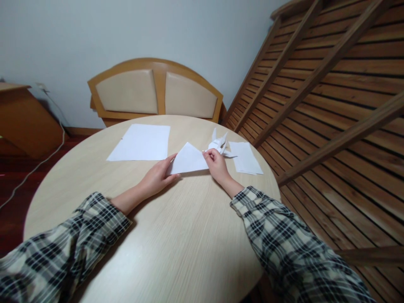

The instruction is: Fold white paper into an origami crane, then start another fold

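A folded sheet of white paper [188,160], shaped like a triangle with its peak pointing away from me, is held just above the table between both hands. My left hand [159,174] grips its left corner, thumb along the near edge and fingers behind. At the right corner, my right hand [217,165] pinches the paper between thumb and fingertips. Just behind the right hand stand folded white paper cranes [220,142], partly hidden by that hand; I cannot tell exactly how many.
A large white sheet [143,142] lies at the back left of the round wooden table [189,235]. Smaller white sheets [245,158] lie at the right. Beyond the table is a padded headboard [158,90]; a slatted wooden frame [331,105] leans at the right.
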`<state>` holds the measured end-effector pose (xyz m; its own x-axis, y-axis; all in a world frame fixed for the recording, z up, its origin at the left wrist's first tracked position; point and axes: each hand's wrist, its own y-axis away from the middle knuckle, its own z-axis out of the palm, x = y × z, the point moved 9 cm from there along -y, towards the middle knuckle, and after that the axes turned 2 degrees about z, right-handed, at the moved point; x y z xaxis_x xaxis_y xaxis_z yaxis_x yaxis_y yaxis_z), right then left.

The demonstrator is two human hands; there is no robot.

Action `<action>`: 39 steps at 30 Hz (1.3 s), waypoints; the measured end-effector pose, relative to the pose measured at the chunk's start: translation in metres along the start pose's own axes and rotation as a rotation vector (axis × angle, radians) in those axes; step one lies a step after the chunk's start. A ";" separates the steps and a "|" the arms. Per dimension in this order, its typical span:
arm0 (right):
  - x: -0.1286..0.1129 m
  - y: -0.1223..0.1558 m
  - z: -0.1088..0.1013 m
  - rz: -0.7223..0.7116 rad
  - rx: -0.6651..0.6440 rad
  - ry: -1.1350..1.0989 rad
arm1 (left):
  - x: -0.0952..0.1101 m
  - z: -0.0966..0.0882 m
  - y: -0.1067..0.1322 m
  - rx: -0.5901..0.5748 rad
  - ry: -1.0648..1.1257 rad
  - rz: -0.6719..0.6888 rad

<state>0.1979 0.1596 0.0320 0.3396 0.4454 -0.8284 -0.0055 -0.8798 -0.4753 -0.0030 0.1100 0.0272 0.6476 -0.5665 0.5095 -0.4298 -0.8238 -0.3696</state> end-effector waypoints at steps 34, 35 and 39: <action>-0.001 0.009 0.011 0.110 -0.204 -0.145 | -0.035 -0.014 0.005 0.309 0.439 -0.325; -0.003 0.008 0.013 0.089 -0.221 -0.135 | -0.039 -0.014 0.006 0.331 0.477 -0.371; -0.010 0.010 0.020 -0.022 -0.264 -0.068 | -0.057 -0.007 0.014 0.447 0.698 -0.535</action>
<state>0.1758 0.1494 0.0300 0.2731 0.4676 -0.8407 0.2496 -0.8784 -0.4075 -0.0507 0.1305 -0.0016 0.1084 -0.1247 0.9863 0.1820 -0.9728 -0.1430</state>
